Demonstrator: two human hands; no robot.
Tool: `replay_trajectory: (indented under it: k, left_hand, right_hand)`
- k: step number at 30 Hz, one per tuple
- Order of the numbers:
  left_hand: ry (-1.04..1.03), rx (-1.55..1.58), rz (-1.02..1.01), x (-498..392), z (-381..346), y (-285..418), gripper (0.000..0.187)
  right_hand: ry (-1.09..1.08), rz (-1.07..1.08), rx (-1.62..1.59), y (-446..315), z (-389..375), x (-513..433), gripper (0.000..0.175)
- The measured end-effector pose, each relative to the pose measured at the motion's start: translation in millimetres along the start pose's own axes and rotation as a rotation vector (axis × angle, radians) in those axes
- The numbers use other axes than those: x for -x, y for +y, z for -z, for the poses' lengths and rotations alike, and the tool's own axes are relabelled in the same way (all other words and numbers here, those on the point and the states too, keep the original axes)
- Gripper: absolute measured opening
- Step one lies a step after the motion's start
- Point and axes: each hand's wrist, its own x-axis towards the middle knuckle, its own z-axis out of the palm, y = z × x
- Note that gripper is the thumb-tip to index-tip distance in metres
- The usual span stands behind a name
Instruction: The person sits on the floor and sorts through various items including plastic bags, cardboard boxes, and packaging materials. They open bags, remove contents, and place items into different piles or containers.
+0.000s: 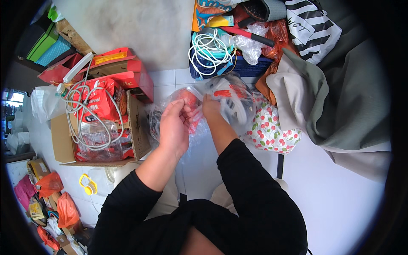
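A clear plastic bag [195, 90] with a round reddish item [188, 97] inside is held low over the tiled floor. My left hand [174, 122] pinches the near left part of this bag between thumb and fingers. On the opposite side, my right hand [211, 107] grips the bag's edge; its fingertips are partly hidden. Just right of that hand lies another clear plastic bag [244, 116], holding what look like white-soled shoes with orange-red parts [234, 106]. More crumpled clear plastic [155, 119] with dark contents sits left of my left hand.
An open cardboard box [140, 127] with red food packets [100, 100] and a coiled grey cable [92, 111] stands left. A navy basket [255, 67] is ahead. On the right are a cherry-print bag [272, 130] and grey-green fabric [353, 105]. A yellow-capped jug [100, 180] stands lower left.
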Motion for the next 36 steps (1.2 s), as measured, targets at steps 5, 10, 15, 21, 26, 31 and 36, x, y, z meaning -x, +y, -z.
replay_trajectory:
  k: [5,10,15,21,26,31,36]
  left_hand:
    - [-0.055,0.003,-0.022,-6,1,1,0.010]
    - [-0.063,0.023,-0.067,-17,1,7,0.011]
    - [0.036,-0.005,-0.120,-29,4,-1,0.012]
    - [0.032,0.002,-0.009,-53,25,-42,0.035]
    - [-0.418,0.290,0.398,-17,15,-66,0.072]
    - [-0.535,0.226,0.585,-5,1,-48,0.070]
    - [-0.694,0.093,0.618,-17,-2,-58,0.068]
  right_hand:
    - [0.004,0.109,0.070,34,25,22,0.020]
    - [0.383,0.197,-0.481,72,104,77,0.024]
    - [0.289,-0.075,-1.350,109,178,154,0.020]
    - [0.178,0.178,-2.083,82,249,207,0.026]
    - [0.114,0.409,-2.260,44,285,220,0.028]
    - [0.561,0.245,-1.394,19,298,242,0.020]
    - [0.757,-0.096,-1.950,9,327,230,0.020]
